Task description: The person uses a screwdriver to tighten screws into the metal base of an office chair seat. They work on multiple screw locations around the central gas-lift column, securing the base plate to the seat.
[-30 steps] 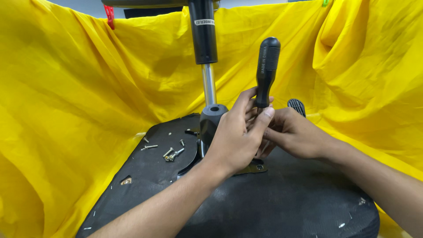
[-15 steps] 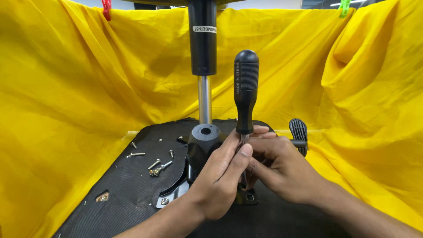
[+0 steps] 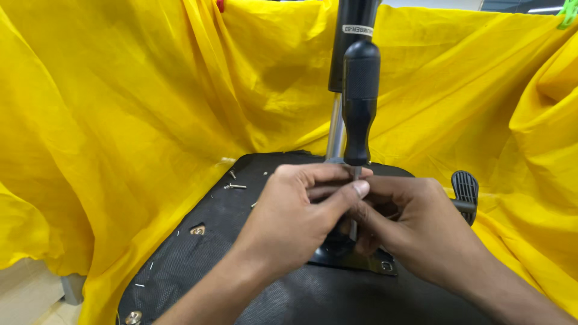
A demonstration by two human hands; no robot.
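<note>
Pinching screwdriver (image 3: 360,102) shaft, both hands' grips closed, loose screws (image 3: 236,186) left, gas cylinder (image 3: 344,36) behind.

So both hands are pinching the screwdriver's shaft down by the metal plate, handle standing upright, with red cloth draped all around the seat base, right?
Not quite: the cloth is yellow, not red, as the head view shows. The rest holds: left hand and right hand pinch the shaft of the upright black-handled screwdriver above the metal plate on the black seat base.
</note>
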